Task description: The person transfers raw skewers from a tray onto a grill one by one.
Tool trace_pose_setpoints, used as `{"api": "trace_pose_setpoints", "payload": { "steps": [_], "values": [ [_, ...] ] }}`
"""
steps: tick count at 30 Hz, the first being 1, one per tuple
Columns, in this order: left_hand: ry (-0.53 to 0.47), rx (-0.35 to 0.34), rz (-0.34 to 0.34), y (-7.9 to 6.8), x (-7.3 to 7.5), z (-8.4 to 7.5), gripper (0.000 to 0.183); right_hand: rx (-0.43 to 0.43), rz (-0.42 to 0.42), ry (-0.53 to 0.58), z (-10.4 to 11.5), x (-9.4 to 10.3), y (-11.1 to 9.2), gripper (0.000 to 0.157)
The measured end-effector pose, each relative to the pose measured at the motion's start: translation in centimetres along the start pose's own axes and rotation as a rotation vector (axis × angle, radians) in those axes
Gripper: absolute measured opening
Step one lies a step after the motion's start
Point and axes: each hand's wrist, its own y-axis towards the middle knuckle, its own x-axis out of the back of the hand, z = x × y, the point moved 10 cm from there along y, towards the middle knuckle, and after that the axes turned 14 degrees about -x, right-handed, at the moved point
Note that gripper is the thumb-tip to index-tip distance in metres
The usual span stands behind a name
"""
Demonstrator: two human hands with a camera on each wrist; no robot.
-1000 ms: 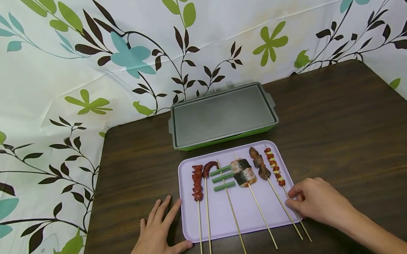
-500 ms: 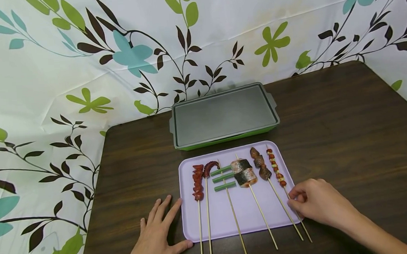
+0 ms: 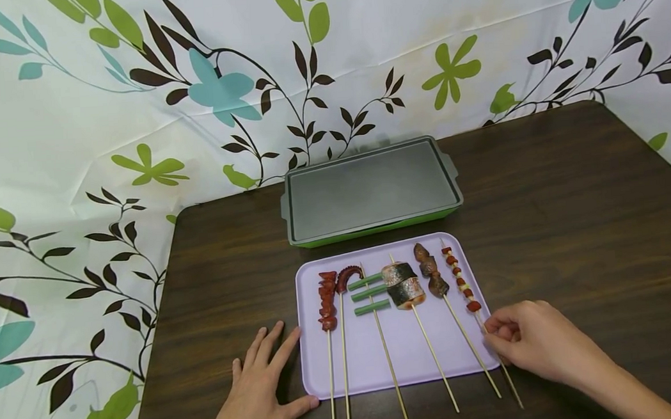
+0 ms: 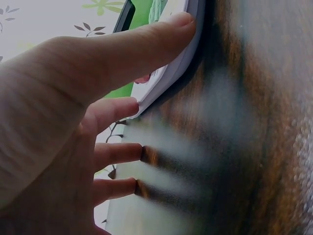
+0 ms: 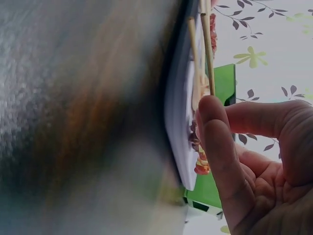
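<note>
A lilac tray [image 3: 365, 361] holds several food skewers in a row, their sticks passing over its near edge. My right hand [image 3: 530, 338] pinches the stick of the rightmost skewer, threaded with small red and pale yellow pieces [image 3: 461, 284]; the right wrist view shows thumb and finger together on the stick [image 5: 209, 58]. To its left lie a brown meat skewer [image 3: 429, 268], a fish-like skewer with dark skin [image 3: 403, 283], a green stalk skewer [image 3: 369, 292], a curled tentacle skewer [image 3: 346, 275] and a red-piece skewer [image 3: 327, 300]. My left hand [image 3: 254, 391] spreads its fingers at the tray's left near corner, touching the rim.
Behind the tray stands a green box-shaped grill with a grey flat top [image 3: 368, 185] and side handles. A dark wooden table [image 3: 555, 221] extends to both sides. A patterned cloth [image 3: 360, 48] hangs behind the table.
My right hand has moved slightly right and toward me with the rightmost skewer, whose pieces now show a different side. The left hand stays in place; the head view has shifted slightly.
</note>
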Motion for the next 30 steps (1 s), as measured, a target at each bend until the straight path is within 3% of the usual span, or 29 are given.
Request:
{"api": "trace_pose_setpoints", "payload": {
  "steps": [15, 23, 30],
  "values": [
    [-0.010, 0.012, 0.022, 0.1, -0.1, 0.1, 0.103, 0.112, 0.043, 0.116, 2.2, 3.0, -1.3, 0.006],
    [-0.006, 0.005, 0.014, 0.2, -0.3, 0.1, 0.103, 0.029, -0.010, 0.129, 2.5, 6.3, 1.0, 0.012],
    [-0.010, 0.010, 0.013, 0.1, -0.2, 0.1, 0.102, 0.021, -0.055, 0.129, 3.0, 7.9, 3.5, 0.015]
  ]
}}
